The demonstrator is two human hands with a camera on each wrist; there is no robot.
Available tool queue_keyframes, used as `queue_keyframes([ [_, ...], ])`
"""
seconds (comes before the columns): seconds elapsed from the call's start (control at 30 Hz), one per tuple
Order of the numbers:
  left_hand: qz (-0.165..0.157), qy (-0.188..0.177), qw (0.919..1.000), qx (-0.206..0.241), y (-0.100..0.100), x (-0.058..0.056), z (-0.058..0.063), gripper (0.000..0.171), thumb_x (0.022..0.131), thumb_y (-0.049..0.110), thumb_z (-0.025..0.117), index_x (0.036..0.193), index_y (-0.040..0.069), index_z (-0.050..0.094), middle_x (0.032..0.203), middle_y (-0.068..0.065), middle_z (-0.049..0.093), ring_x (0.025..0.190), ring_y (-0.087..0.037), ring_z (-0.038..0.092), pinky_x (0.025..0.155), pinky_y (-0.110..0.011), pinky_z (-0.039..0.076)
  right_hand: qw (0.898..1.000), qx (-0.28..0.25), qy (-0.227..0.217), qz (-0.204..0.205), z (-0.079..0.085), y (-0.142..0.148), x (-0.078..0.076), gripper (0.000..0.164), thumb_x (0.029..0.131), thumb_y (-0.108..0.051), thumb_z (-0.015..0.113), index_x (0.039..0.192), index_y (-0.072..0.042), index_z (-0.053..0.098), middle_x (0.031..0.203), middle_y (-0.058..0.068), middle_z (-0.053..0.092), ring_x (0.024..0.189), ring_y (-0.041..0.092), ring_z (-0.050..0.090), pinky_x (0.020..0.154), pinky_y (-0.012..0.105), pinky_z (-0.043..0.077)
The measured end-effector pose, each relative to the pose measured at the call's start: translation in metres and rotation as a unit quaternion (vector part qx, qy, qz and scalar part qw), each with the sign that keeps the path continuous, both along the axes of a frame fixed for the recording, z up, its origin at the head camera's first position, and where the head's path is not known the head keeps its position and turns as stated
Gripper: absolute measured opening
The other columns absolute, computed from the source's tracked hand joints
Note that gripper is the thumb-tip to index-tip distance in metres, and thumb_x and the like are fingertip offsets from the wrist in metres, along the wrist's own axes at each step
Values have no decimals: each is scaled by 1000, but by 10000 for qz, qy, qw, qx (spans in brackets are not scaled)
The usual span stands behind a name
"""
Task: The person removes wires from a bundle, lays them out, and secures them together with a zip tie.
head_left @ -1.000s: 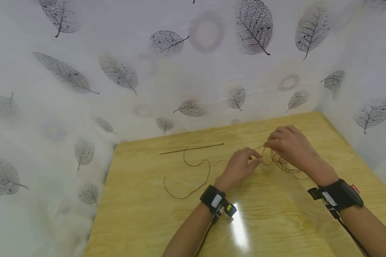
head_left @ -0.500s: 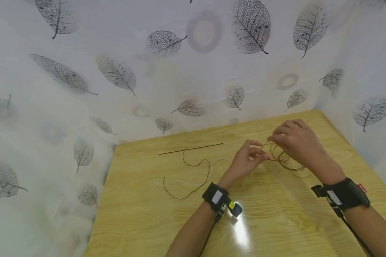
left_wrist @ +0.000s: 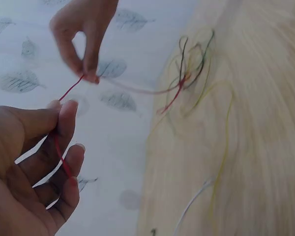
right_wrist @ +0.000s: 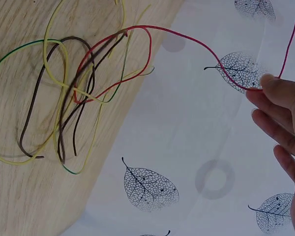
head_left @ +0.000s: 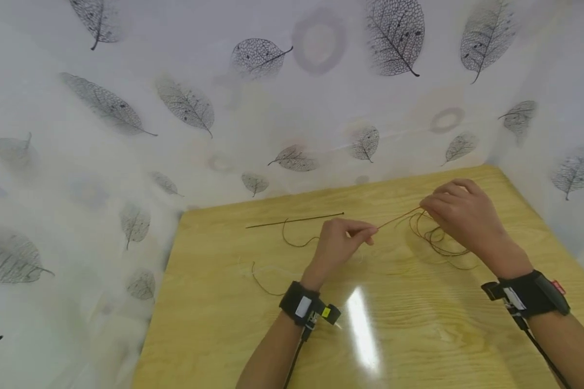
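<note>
A thin red cord (head_left: 399, 218) runs taut between my two hands over the table. My left hand (head_left: 340, 243) pinches it between thumb and forefinger, and in the left wrist view its end part trails across the other fingers (left_wrist: 74, 155). Farther right and a little higher, my right hand (head_left: 459, 219) pinches the same cord between thumb and fingertip. From there the red cord (right_wrist: 187, 37) droops back into a loose tangle in the right wrist view, among yellow cord (right_wrist: 65, 73), dark brown cord (right_wrist: 37, 93) and green cord (right_wrist: 14, 51).
A dark thin strip (head_left: 294, 220) with a small head at one end lies toward the back of the wooden table (head_left: 199, 335). Left of my left hand is a curving brown cord (head_left: 261, 285), partly hidden by the arm. A leaf-patterned sheet (head_left: 321, 108) rises behind.
My left hand has drawn left and my right hand slightly right, pulling a straight length of red cord out between them. Earlier the hands were close together at the tangle.
</note>
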State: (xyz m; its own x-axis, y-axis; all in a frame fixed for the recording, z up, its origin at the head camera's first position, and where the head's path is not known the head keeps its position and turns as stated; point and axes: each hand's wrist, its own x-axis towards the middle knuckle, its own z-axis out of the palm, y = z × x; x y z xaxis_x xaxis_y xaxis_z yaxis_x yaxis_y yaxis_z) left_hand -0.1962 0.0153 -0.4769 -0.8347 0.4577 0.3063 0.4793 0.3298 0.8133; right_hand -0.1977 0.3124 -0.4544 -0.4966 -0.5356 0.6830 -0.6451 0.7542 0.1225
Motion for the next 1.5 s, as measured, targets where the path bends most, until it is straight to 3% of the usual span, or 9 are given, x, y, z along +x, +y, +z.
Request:
queue_keyframes([
  [0.13, 203, 477, 9981, -327, -29, 0, 12, 18, 98, 29, 71, 108, 17, 81, 78, 14, 75, 48, -1, 47, 42, -21, 28, 9996, -186, 217, 22, -2, -4, -1, 51, 112, -36, 43, 97, -2, 78, 78, 12, 74, 81, 35, 67, 85, 56, 49],
  [0.23, 218, 498, 9981, -275, -50, 2, 19, 14, 98, 24, 71, 104, 16, 81, 78, 11, 76, 57, 3, 56, 47, -22, 31, 9985, -335, 408, 109, -2, -7, -4, 37, 107, -27, 54, 95, 0, 77, 76, 15, 73, 77, 37, 67, 83, 57, 50],
  [0.37, 335, 578, 9972, -341, -77, 4, 26, 11, 98, 21, 72, 101, 16, 81, 77, 9, 76, 56, -3, 60, 51, -23, 34, 9966, -531, 610, 129, -1, -12, -11, 22, 99, -14, 62, 94, 3, 76, 75, 18, 72, 76, 40, 66, 83, 58, 50],
  [0.53, 571, 833, 9937, -494, -104, 6, 30, 10, 97, 21, 73, 99, 16, 81, 76, 9, 75, 57, -5, 62, 51, -25, 36, 9956, -623, 681, 185, 0, -14, -17, 28, 103, -20, 61, 96, 2, 77, 73, 18, 71, 73, 40, 66, 83, 59, 50],
  [0.67, 693, 937, 9909, -672, -115, 6, 31, 11, 98, 23, 72, 99, 16, 81, 76, 13, 74, 60, 0, 62, 51, -25, 39, 9961, -541, 686, 124, 1, -10, -22, 25, 102, -17, 62, 98, 2, 77, 76, 19, 72, 74, 41, 65, 82, 59, 50],
  [0.8, 853, 979, 9887, -744, -126, 9, 29, 11, 98, 23, 72, 98, 16, 81, 75, 13, 74, 63, -3, 64, 57, -25, 43, 9979, -319, 519, -201, -1, 6, -24, 34, 107, -23, 55, 99, 2, 77, 79, 20, 72, 80, 42, 65, 84, 59, 50],
  [1.0, 1051, 1086, 9858, -733, -147, 12, 25, 10, 97, 22, 73, 98, 16, 81, 75, 12, 74, 65, -2, 66, 58, -26, 41, 9981, -256, 355, -439, -6, 25, -20, 42, 110, -30, 50, 101, 0, 78, 80, 20, 72, 81, 42, 65, 84, 58, 49],
  [1.27, 1338, 1288, 9793, -803, -177, 19, 26, 9, 95, 17, 75, 100, 12, 81, 74, 9, 74, 65, -8, 66, 72, -32, 53, 9933, -251, 414, -1054, -5, 56, -10, 42, 109, -32, 50, 103, -1, 78, 80, 19, 72, 83, 41, 65, 86, 60, 48],
  [1.5, 1713, 1193, 9712, -1145, -204, 26, 21, 10, 95, 19, 75, 100, 12, 81, 75, 9, 75, 48, -10, 43, 66, -35, 49, 9910, -122, 259, -1306, -4, 68, -2, 53, 111, -38, 43, 102, 0, 78, 81, 20, 72, 84, 41, 64, 86, 61, 47],
])
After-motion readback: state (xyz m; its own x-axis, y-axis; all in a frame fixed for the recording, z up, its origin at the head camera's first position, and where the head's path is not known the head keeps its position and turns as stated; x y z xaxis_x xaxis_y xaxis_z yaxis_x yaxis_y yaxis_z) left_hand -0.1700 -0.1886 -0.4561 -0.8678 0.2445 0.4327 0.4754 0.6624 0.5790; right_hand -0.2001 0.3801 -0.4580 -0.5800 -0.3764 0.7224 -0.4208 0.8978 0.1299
